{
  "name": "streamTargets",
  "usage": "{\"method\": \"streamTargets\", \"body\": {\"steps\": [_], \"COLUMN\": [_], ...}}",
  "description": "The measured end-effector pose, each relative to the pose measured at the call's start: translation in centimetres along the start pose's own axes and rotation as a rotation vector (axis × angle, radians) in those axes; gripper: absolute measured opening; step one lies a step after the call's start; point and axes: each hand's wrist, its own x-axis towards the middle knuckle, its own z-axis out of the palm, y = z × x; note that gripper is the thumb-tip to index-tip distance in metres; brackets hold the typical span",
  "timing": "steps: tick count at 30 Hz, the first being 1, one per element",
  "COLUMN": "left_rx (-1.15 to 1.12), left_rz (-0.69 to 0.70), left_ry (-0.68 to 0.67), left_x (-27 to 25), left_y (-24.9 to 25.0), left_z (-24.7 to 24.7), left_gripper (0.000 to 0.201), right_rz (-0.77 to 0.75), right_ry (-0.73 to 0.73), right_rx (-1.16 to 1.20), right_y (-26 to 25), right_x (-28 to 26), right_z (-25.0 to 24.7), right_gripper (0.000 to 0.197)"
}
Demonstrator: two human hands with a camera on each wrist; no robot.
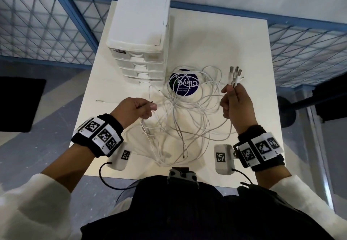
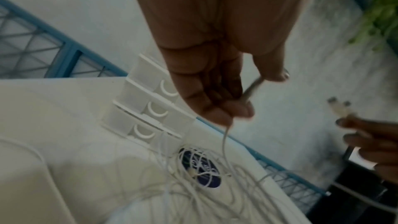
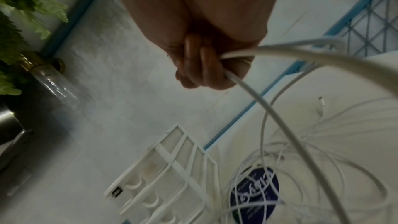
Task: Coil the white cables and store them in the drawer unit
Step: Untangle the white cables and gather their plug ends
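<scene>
A tangle of white cables (image 1: 180, 119) lies loose across the middle of the white table (image 1: 244, 51). My right hand (image 1: 231, 97) is raised over the table's right side and grips a bundle of cable ends, their metal plugs (image 1: 235, 70) sticking up above the fingers. From this fist several cables (image 3: 280, 108) trail down to the heap. My left hand (image 1: 144, 109) hovers left of the heap, its curled fingers pinching one thin cable (image 2: 225, 142) that hangs to the tangle. The white drawer unit (image 1: 140, 33) stands at the back left, its drawers (image 2: 150, 108) closed.
A round dark blue sticker (image 1: 185, 85) lies under the cables just right of the drawer unit. Blue mesh fencing (image 1: 47, 29) runs behind and beside the table. A leafy plant (image 3: 25, 6) in a glass vase stands off to one side.
</scene>
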Motion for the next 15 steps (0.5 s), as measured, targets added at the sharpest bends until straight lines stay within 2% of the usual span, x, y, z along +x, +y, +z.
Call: {"method": "streamTargets", "body": {"steps": [2, 3, 6, 7, 9, 11, 13, 15], "left_rx": [0.198, 0.201, 0.012, 0.012, 0.062, 0.139, 0.240, 0.291], "left_rz": [0.029, 0.022, -0.086, -0.124, -0.184, -0.217, -0.157, 0.006], "left_ry": [0.064, 0.110, 0.267, 0.298, 0.285, 0.286, 0.373, 0.415], "left_x": [0.5, 0.7, 1.2, 1.5, 2.0, 2.6, 3.5, 5.0], "left_y": [-1.3, -2.1, -4.7, -5.5, -7.0, -8.1, -8.2, -6.7], "left_z": [-0.6, -0.8, -1.4, -1.6, -1.7, -1.7, -1.5, -0.6], "left_gripper": [0.037, 0.042, 0.041, 0.042, 0.032, 0.013, 0.017, 0.016], "right_rz": [-0.014, -0.029, -0.060, -0.057, -0.044, -0.031, -0.003, 0.017], "right_ry": [0.075, 0.113, 0.197, 0.212, 0.225, 0.223, 0.198, 0.170], "right_rx": [0.042, 0.045, -0.007, -0.017, -0.023, 0.033, 0.137, 0.205], "right_y": [-0.5, -0.7, -0.4, -0.1, 0.4, 0.8, 0.9, 1.1], "right_x": [0.3, 0.5, 1.3, 1.4, 1.6, 1.6, 1.3, 1.0], "right_z": [-1.0, -1.7, -3.6, -3.9, -4.1, -3.9, -3.5, -2.9], "right_gripper": [0.027, 0.026, 0.027, 0.027, 0.028, 0.028, 0.027, 0.027]}}
